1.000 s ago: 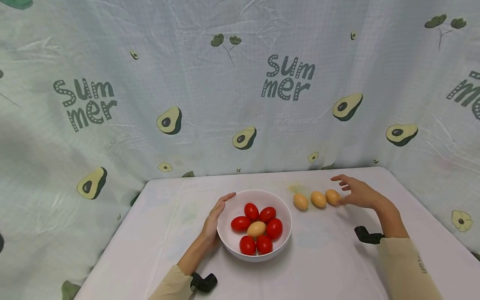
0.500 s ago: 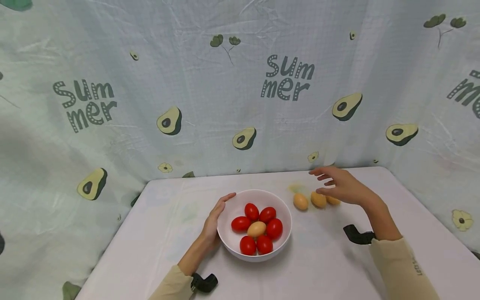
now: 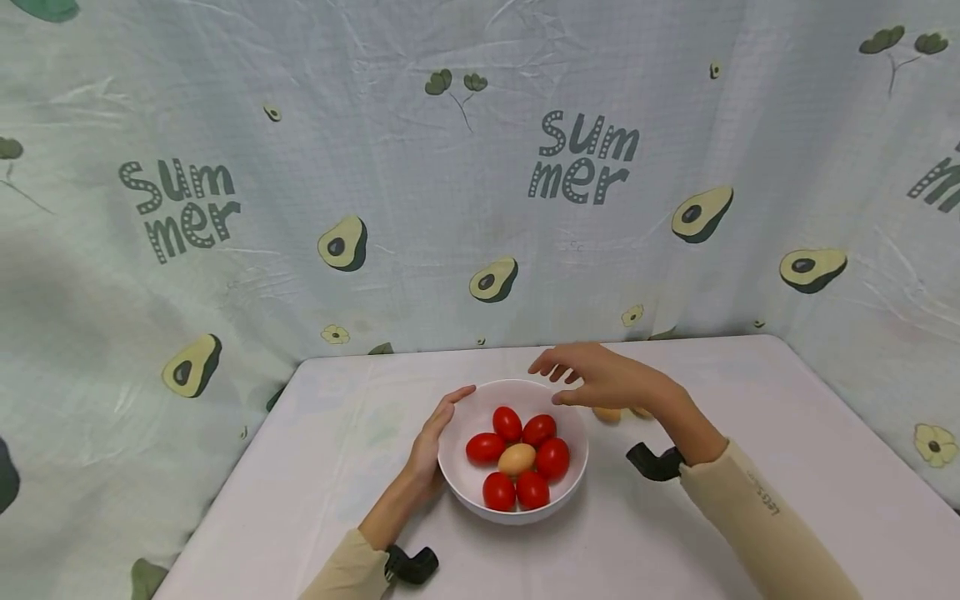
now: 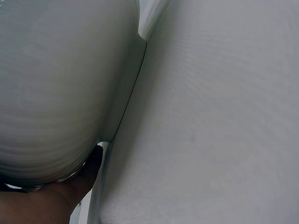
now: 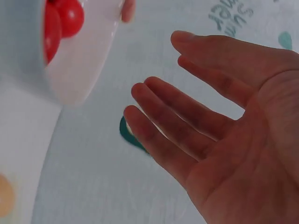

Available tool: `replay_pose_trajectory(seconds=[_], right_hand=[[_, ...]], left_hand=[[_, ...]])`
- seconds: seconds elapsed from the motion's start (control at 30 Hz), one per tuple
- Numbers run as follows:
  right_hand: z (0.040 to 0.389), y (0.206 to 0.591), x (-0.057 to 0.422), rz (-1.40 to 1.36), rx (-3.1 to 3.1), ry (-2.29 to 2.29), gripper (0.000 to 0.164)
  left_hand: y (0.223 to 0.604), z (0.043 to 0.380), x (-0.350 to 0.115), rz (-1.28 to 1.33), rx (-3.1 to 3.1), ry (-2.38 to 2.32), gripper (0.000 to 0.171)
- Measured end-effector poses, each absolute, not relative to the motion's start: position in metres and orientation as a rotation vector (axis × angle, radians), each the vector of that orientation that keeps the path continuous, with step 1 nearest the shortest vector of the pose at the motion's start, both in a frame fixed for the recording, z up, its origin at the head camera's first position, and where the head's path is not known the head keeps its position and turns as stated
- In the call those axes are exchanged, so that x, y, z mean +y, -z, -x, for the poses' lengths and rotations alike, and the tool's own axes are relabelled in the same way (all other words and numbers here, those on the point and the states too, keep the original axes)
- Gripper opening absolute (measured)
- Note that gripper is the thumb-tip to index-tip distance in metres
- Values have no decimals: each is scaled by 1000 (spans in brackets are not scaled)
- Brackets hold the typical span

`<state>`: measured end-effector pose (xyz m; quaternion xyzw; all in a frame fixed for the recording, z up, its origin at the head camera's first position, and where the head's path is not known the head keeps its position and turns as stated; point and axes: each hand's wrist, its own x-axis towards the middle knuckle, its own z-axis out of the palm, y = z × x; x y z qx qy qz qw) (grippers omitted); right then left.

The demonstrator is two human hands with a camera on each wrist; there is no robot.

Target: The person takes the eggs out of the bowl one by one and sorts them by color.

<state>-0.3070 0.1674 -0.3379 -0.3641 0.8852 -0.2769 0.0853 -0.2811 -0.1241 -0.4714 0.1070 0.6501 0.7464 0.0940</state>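
Against the left outer side of a white bowl (image 3: 480,493), my left hand (image 3: 427,446) rests with its fingers lying along the wall up to the rim. In the left wrist view, a digit of that hand (image 4: 60,200) touches the bowl low down near its foot. Inside the bowl, several red egg-shaped pieces (image 3: 552,459) ring a yellow egg-shaped piece (image 3: 517,460). My right hand (image 3: 600,375) hovers at the bowl's far right rim. Its fingers (image 5: 173,149) are spread and nearly straight, holding nothing in the right wrist view.
Right of the bowl, more yellow egg-shaped pieces (image 3: 607,414) lie on the white table (image 3: 360,442), partly hidden behind my right hand and wrist. A printed curtain (image 3: 405,192) hangs behind the table. Black mounts (image 3: 655,462) sit on both wrists.
My right hand has moved left from beside the row of yellow egg-shaped pieces to the bowl's far right rim. The left hand and the bowl's contents stay put.
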Motion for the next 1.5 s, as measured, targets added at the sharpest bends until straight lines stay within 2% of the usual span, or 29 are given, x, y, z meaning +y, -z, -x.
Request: replay_pose_trajectory(seconds=[0.27,0.5,1.0,1.23,1.5], right_hand=[[306,330,109,1164,2527,559,38],[303,338,79,1094,2464,392,38],[280,354,77,1031,2311,252,29],[281,355,68,1004,2263,187,25],[283,361,55,975,2213,8,35]], left_hand=[[471,279,-128,-326,1943,-2201,51],[472,278,-131,-367,1911,-2218,52],[470,236,-108,-296,1906,-2273,51],[471,237,-111,-303,1918,-2262,50],[472,238,-114,-303,1934,-2245,51]])
